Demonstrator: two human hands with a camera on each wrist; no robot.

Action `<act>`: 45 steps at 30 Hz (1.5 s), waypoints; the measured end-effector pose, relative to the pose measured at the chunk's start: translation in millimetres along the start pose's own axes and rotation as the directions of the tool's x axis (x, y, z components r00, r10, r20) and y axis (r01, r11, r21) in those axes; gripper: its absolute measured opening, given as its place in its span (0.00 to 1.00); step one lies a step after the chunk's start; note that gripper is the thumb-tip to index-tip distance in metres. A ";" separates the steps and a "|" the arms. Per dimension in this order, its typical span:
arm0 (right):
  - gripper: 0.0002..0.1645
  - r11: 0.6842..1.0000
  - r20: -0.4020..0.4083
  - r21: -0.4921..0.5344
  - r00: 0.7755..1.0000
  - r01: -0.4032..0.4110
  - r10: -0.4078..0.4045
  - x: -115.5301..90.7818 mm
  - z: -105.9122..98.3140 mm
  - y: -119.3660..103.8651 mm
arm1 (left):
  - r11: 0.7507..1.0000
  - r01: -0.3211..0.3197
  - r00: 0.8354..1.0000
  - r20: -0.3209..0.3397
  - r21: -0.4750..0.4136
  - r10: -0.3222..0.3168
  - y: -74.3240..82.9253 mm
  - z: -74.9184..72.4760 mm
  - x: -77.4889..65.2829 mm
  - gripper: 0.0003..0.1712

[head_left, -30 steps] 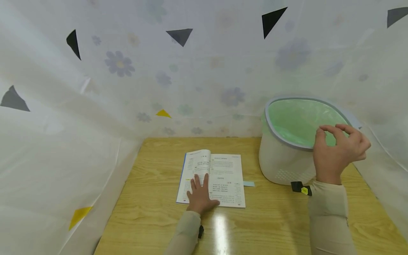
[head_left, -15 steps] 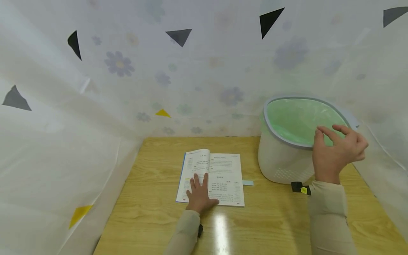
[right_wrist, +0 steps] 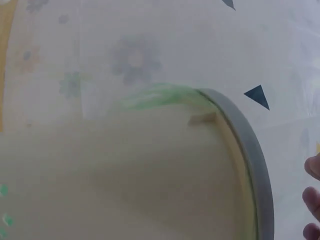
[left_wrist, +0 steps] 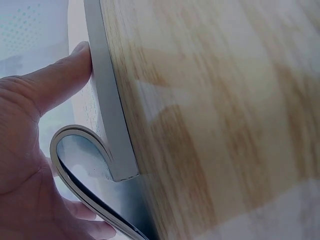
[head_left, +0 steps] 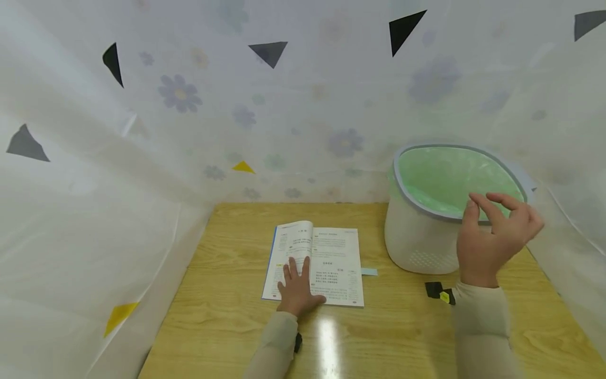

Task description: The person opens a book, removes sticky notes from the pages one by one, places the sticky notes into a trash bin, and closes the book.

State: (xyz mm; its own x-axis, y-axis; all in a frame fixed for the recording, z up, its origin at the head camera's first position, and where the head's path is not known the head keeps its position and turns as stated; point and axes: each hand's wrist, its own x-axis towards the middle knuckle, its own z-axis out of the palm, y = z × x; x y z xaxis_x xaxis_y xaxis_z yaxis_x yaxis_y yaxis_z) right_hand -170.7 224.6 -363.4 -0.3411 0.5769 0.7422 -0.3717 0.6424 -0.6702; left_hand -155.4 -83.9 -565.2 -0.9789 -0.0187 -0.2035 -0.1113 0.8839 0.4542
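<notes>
An open book (head_left: 338, 263) with printed pages lies on the wooden table, its left page bowed up near the spine. My left hand (head_left: 298, 295) rests spread across its lower part. In the left wrist view the thumb (left_wrist: 65, 80) lies on the page by the book's thick edge. My right hand (head_left: 494, 242) is raised in front of a white bin (head_left: 416, 237) lined with a green bag (head_left: 440, 173). Its thumb and index tips meet; nothing shows between them. In the right wrist view some fingertips (right_wrist: 312, 200) appear beside the bin's grey rim (right_wrist: 255, 165).
A light blue strip (head_left: 369, 272) sticks out from the book's right side onto the table (head_left: 236, 326). White plastic sheeting (head_left: 293, 116) with flowers and triangles stands behind and along the sides. The bin is at the table's right rear.
My right hand has moved slightly down and left, towards me, with thumb and index still together. The left hand and the book stay in place.
</notes>
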 end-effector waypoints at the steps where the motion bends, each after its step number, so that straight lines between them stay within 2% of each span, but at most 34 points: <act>1: 0.14 0.999 -0.020 0.038 0.999 0.027 -0.026 -3.7 1.4 -6.3 | 1.000 0.000 1.000 0.000 -0.004 0.000 0.3 -0.6 0.4 0.68; 3: 0.13 0.989 -0.060 0.116 0.995 0.086 -0.080 -12.2 5.1 -16.8 | 1.000 -0.001 1.000 0.000 -0.014 0.001 0.7 -1.4 1.1 0.68; 6: 0.11 0.957 -0.135 0.207 0.975 0.204 -0.179 -27.1 11.5 -25.9 | 1.000 0.004 1.000 0.015 -0.025 -0.004 1.4 -2.2 0.2 0.68; 9: 0.12 0.911 -0.195 0.276 0.946 0.305 -0.258 -43.3 17.3 -28.5 | 1.000 0.006 1.000 0.020 -0.031 -0.005 2.2 -3.5 -2.3 0.68; 12: 0.16 0.851 -0.209 0.359 0.922 0.383 -0.327 -60.6 22.7 -28.2 | 0.999 0.000 1.000 0.011 -0.037 0.001 3.3 -5.7 -4.4 0.68; 14: 0.18 0.809 -0.159 0.423 0.913 0.408 -0.377 -73.2 25.2 -25.8 | 0.999 -0.005 1.000 0.003 -0.038 0.005 3.1 -6.6 -4.3 0.67; 15: 0.18 0.796 -0.095 0.458 0.912 0.396 -0.399 -80.7 26.0 -20.6 | 0.999 -0.004 1.000 0.005 -0.034 0.004 2.8 -6.6 -3.7 0.67; 16: 0.16 0.798 0.004 0.484 0.911 0.359 -0.412 -88.7 26.1 -13.0 | 0.999 -0.004 1.000 0.005 -0.034 0.004 2.4 -6.1 -3.6 0.68; 17: 0.13 0.824 0.138 0.486 0.905 0.292 -0.402 -97.2 25.8 -4.9 | 1.000 -0.003 1.000 0.007 -0.029 0.003 1.8 -5.2 -3.1 0.68; 18: 0.10 0.865 0.293 0.454 0.880 0.216 -0.373 -106.0 25.7 3.7 | 1.000 -0.001 1.000 0.005 -0.026 0.001 1.3 -4.6 -2.3 0.68; 19: 0.08 0.909 0.454 0.391 0.829 0.144 -0.327 -115.4 25.9 13.3 | 1.000 0.002 1.000 0.005 -0.027 -0.002 0.9 -4.1 -1.6 0.68; 20: 0.06 0.949 0.602 0.302 0.755 0.087 -0.260 -125.0 26.3 23.2 | 1.000 0.004 1.000 0.003 -0.026 -0.004 0.5 -4.0 -1.0 0.68; 21: 0.06 0.979 0.724 0.197 0.666 0.049 -0.179 -134.5 27.2 32.8 | 1.000 0.007 1.000 0.002 -0.027 -0.007 0.2 -4.0 -0.6 0.68; 22: 0.07 0.995 0.814 0.093 0.574 0.027 -0.091 -143.3 27.9 39.7 | 1.000 0.011 1.000 0.004 -0.025 -0.010 0.1 -3.8 -0.3 0.68; 23: 0.08 1.000 0.868 0.001 0.496 0.014 -0.008 -151.5 29.1 44.9 | 1.000 0.013 1.000 0.006 -0.023 -0.012 0.0 -3.6 0.0 0.68; 24: 0.08 0.998 0.898 -0.062 0.436 0.009 0.052 -158.9 30.6 50.1 | 1.000 0.013 1.000 0.007 -0.026 -0.013 -0.2 -3.2 0.3 0.68; 25: 0.09 0.994 0.914 -0.108 0.393 -0.008 0.102 -165.5 31.8 55.0 | 1.000 0.014 1.000 0.011 -0.027 -0.013 -0.3 -2.7 0.6 0.68; 27: 0.09 0.983 0.918 -0.176 0.352 -0.051 0.183 -175.8 33.9 62.8 | 1.000 0.013 1.000 0.017 -0.024 -0.013 -0.3 -1.9 0.8 0.69; 31: 0.10 0.965 0.909 -0.251 0.323 -0.077 0.262 -186.7 37.4 71.3 | 1.000 0.016 1.000 0.016 -0.020 -0.015 -0.9 -0.7 1.4 0.69; 34: 0.10 0.957 0.905 -0.280 0.313 -0.073 0.289 -190.7 38.4 75.8 | 1.000 0.018 1.000 0.016 -0.014 -0.018 -1.1 -0.1 0.7 0.69; 42: 0.13 0.957 0.897 -0.278 0.332 -0.084 0.290 -196.3 39.2 85.5 | 0.999 0.015 1.000 0.014 -0.031 -0.015 0.0 -2.3 -1.5 0.68; 45: 0.16 0.954 0.896 -0.288 0.328 -0.081 0.299 -198.9 39.0 88.9 | 0.999 0.012 1.000 0.015 -0.042 -0.011 0.3 -2.0 -1.9 0.68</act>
State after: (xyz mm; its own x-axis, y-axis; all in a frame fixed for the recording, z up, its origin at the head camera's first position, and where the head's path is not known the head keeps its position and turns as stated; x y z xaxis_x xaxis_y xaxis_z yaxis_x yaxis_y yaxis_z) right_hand -169.5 147.3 -570.8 -0.9967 -0.0712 0.0390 -0.0782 0.7114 -0.6984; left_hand -153.9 -84.5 -562.9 -0.9749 -0.0217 -0.2214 -0.1300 0.8633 0.4876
